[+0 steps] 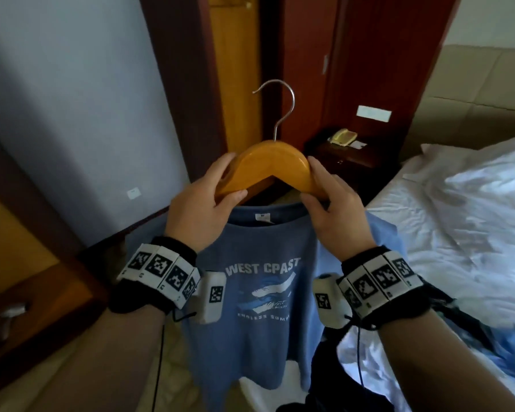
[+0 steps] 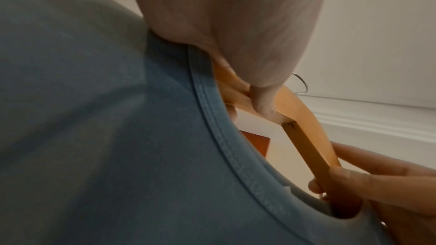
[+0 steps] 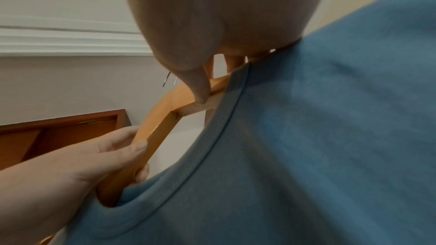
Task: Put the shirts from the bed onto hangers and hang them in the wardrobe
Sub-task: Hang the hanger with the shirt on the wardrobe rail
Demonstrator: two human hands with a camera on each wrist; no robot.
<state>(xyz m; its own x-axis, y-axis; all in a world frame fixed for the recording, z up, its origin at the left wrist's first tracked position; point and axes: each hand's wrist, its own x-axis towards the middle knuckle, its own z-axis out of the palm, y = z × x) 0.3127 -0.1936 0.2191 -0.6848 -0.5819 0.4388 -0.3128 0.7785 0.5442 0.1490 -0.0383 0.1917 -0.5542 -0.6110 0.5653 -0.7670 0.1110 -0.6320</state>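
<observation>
Your left hand (image 1: pixel 198 209) and right hand (image 1: pixel 333 209) each curl round an arm of the wooden hanger (image 1: pixel 269 166) at frame centre. Its ends vanish inside the blue shirt (image 1: pixel 259 337) collar. The bed (image 1: pixel 458 209) lies right; the wardrobe (image 1: pixel 235 69) is cut off above.

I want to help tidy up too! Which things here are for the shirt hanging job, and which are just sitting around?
For the job:
- wooden hanger, gripped at each end by the left hand and right hand
- blue shirt, its collar around the hanger's arms
- wardrobe, behind
- bed

Just sitting around:
- telephone on the nightstand
</observation>
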